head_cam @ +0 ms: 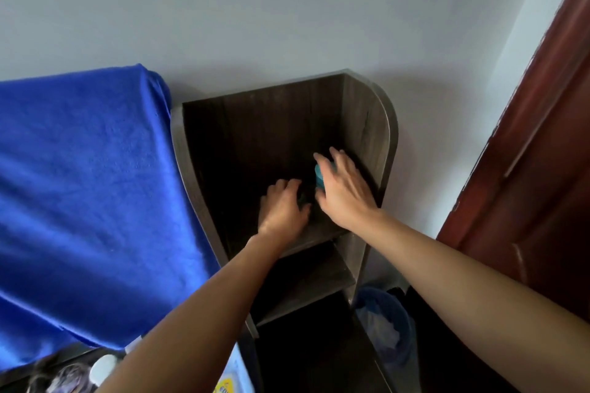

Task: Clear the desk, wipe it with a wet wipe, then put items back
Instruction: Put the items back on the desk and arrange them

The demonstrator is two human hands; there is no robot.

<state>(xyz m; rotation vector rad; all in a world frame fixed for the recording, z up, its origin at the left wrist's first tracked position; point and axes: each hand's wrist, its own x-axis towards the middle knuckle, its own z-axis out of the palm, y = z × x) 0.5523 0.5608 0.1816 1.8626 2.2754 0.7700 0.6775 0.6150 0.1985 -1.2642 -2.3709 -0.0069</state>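
Observation:
Both my hands reach into the top compartment of a dark wooden shelf unit [367, 124]. My right hand [343, 190] wraps around a small teal container [318, 174] standing near the shelf's right wall; only its left edge shows past my fingers. My left hand [282, 209] rests beside it on the shelf board, fingers curled over a small dark object that I cannot make out in the shadow. The shelf interior is very dark.
A blue towel [86, 201] is draped over something at the left, touching the shelf's side. Lower shelves [306, 277] sit below. A blue bin [388, 322] with a white liner stands on the floor at the right. A dark red door [542, 169] lies further right. Blurred items show at bottom left.

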